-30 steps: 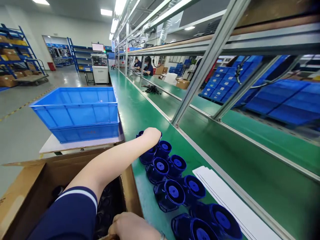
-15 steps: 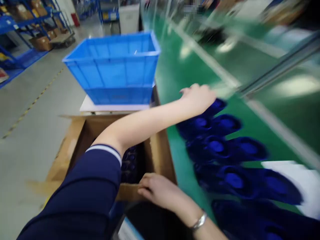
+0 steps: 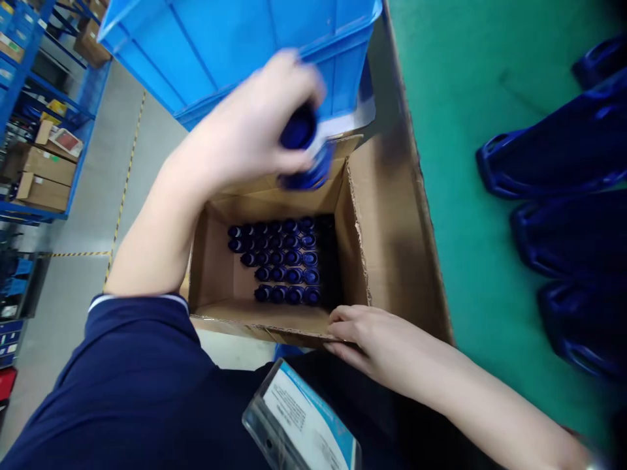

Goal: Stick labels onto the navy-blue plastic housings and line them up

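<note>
Our left hand, arm bent over the cardboard box, is curled tight round one dark blue part, blurred, so axis unclear. Right hand lies w/ fingers resting on the box's near rim, holding nothing. Approx. 25 blue parts in box, open ends up. Four more on green belt.

- Floor: grey, smooth, with a slight sheen; occupies the 9 o'clock side of the view.
- Floor marking: yellow-and-black striped line running from 11 o'clock down toward 9 o'clock, with a branch heading left.
- Racking: blue steel shelving at 10 o'clock, holding brown cartons.
- Work surface: green matting along the 3 o'clock side.
- Lighting: even, without hard shadows.
</note>
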`<state>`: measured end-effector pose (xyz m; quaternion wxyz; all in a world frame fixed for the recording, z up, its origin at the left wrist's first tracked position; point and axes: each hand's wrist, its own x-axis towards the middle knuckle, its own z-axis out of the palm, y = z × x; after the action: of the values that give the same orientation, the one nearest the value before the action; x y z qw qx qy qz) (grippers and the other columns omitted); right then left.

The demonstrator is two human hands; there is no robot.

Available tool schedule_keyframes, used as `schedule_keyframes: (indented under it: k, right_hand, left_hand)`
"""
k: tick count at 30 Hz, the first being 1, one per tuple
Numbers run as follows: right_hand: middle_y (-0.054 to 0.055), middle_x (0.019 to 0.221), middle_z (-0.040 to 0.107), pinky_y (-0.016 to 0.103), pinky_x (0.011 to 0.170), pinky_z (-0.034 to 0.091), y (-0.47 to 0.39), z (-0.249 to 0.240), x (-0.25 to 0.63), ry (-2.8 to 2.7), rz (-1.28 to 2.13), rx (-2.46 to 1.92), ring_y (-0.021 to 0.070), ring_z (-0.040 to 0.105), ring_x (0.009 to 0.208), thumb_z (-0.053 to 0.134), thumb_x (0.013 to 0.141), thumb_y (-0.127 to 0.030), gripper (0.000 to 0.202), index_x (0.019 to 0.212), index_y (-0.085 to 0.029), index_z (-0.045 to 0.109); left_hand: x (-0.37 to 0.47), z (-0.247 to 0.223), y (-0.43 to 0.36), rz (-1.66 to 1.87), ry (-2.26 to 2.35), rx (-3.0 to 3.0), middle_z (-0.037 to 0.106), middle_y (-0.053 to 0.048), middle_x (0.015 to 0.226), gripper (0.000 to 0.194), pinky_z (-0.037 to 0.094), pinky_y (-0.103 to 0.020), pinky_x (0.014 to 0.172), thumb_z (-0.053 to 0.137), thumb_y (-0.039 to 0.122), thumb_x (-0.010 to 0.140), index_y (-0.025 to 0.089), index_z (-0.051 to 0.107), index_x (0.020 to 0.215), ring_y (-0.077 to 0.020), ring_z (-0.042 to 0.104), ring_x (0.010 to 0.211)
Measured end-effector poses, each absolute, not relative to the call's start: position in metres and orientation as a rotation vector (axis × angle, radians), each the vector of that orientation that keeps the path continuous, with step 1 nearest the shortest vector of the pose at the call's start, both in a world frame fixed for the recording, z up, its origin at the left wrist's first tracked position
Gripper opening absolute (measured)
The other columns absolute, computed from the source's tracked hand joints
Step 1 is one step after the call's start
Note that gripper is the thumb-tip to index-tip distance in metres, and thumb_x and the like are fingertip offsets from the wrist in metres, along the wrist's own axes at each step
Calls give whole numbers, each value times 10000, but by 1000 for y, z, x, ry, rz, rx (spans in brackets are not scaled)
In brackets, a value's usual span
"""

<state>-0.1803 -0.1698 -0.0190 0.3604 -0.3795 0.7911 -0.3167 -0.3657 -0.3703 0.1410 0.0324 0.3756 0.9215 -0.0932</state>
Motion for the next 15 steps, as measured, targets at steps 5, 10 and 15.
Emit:
schedule_keyframes:
  k: [5,10,15]
  right_hand:
    - [68,941,700,337,749,529,-168,-26,-177,2055,-865,-1002,219,707,831,582,983,-204,204,931,-220,779]
    - [47,918,703,329,735,535,-166,-35,-171,2066,-942,-1003,206,704,811,599,977,-198,187,917,-248,769]
    - [44,900,686,315,739,539,-163,-35,-169,2119,-1029,-988,187,678,788,566,1011,-254,227,889,-265,757]
  left_hand:
    - [-340,28,-471,-374,2284,309,640,-60,1250,563,497,-314,992,774,398,779,205,615,1283,-257,646,1157]
    - [-329,-103,-521,-367,2138,69,654,-99,1252,436,562,-438,946,712,355,912,165,604,1290,-244,658,1100]
    - [-309,-183,-562,-294,2140,-60,629,-104,1298,393,576,-460,934,649,389,960,174,607,1287,-249,648,1120]
